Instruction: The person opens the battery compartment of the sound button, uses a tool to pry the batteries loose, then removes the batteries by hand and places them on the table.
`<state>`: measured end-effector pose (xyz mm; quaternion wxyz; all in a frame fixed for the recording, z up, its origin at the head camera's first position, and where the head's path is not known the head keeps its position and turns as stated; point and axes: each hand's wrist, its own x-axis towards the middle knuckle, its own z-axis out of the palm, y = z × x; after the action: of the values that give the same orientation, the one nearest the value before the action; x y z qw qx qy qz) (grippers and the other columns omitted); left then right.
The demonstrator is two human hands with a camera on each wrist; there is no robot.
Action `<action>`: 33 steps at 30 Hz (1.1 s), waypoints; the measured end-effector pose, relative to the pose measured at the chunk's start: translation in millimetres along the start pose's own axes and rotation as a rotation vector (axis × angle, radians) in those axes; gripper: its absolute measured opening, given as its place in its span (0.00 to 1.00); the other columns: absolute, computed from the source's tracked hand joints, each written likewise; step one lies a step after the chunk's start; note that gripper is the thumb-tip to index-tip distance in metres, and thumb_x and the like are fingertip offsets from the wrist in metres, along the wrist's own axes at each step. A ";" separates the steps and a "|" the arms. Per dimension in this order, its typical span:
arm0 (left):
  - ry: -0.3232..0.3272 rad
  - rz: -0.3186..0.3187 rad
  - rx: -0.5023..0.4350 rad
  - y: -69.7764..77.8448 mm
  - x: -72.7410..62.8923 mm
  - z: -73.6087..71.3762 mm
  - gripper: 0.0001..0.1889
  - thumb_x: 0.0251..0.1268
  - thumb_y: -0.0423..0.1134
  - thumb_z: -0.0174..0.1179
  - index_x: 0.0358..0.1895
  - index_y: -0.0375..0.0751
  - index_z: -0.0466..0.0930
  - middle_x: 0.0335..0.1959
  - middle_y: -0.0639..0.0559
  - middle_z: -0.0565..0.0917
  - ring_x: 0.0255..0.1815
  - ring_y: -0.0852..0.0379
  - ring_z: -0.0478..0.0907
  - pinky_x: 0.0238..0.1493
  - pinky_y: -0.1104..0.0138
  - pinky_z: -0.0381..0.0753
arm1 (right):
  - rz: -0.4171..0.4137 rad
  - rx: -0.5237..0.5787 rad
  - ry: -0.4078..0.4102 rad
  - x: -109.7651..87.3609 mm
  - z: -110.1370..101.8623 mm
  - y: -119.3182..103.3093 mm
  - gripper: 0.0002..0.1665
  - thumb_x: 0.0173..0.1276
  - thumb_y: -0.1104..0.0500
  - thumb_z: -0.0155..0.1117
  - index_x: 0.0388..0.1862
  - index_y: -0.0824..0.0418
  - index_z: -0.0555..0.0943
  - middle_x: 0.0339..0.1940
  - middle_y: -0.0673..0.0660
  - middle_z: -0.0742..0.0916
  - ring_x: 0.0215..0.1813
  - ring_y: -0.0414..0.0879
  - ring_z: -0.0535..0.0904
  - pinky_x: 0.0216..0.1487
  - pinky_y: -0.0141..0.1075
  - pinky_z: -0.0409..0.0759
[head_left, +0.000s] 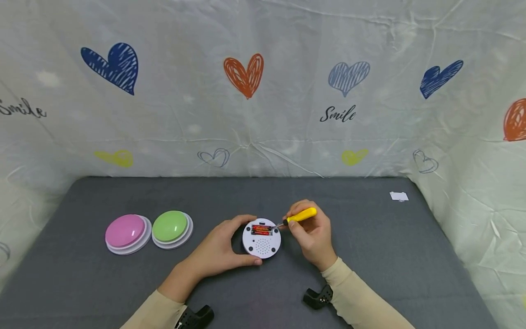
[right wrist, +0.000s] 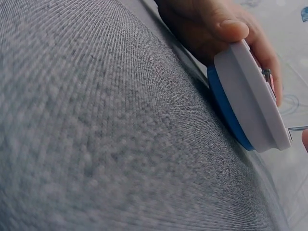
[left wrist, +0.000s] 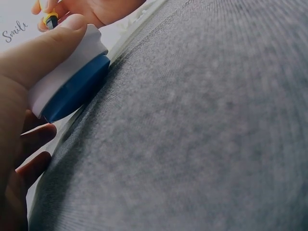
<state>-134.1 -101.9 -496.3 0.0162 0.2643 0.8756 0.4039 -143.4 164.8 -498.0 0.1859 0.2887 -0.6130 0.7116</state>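
My left hand grips a round white push-button device by its rim, thumb at the near side and fingers at the far side. Its underside faces up, showing an uncovered compartment with red batteries, a speaker grille and dark round feet. A blue dome faces down beneath the white base in the left wrist view. In my right hand is a screwdriver with a yellow handle, pinched between thumb and fingers. Its metal tip reaches the right end of the battery compartment.
To the left on the grey table sit a pink button and a green button, both dome up on white bases. A small white piece lies at the back right. Behind the table hangs a heart-printed curtain.
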 end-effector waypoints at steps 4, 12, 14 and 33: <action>0.007 0.007 -0.005 -0.5 -0.4 0.4 0.50 0.45 0.64 0.88 0.74 0.56 0.77 0.66 0.64 0.83 0.61 0.55 0.81 0.64 0.49 0.81 | 0.022 0.005 0.000 -1.0 0.5 -1.4 0.11 0.66 0.80 0.60 0.46 0.74 0.76 0.41 0.72 0.80 0.44 0.55 0.86 0.43 0.44 0.91; 0.003 -0.024 -0.035 -0.3 -1.4 1.5 0.49 0.45 0.66 0.87 0.73 0.59 0.77 0.66 0.64 0.83 0.64 0.52 0.81 0.65 0.45 0.80 | 0.116 0.109 0.019 -2.8 0.0 -3.0 0.08 0.70 0.79 0.58 0.46 0.78 0.72 0.43 0.76 0.77 0.47 0.54 0.86 0.38 0.57 0.91; 0.001 -0.037 -0.035 -0.3 -1.5 1.3 0.48 0.45 0.67 0.86 0.73 0.59 0.77 0.66 0.63 0.83 0.64 0.51 0.81 0.65 0.45 0.80 | 0.133 0.123 0.030 -2.6 -0.6 -2.3 0.08 0.71 0.79 0.57 0.47 0.80 0.70 0.43 0.73 0.77 0.47 0.55 0.86 0.39 0.57 0.91; -0.001 -0.073 -0.014 0.7 -1.0 0.6 0.47 0.48 0.68 0.85 0.73 0.59 0.77 0.65 0.60 0.84 0.64 0.50 0.81 0.65 0.44 0.79 | 0.240 0.143 0.111 1.7 -3.8 -1.3 0.09 0.73 0.74 0.55 0.50 0.73 0.70 0.46 0.63 0.79 0.47 0.55 0.85 0.40 0.59 0.90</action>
<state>-132.7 -101.6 -496.4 0.0331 0.2321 0.8819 0.4090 -144.7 168.5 -496.2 0.1119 0.1860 -0.5797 0.7854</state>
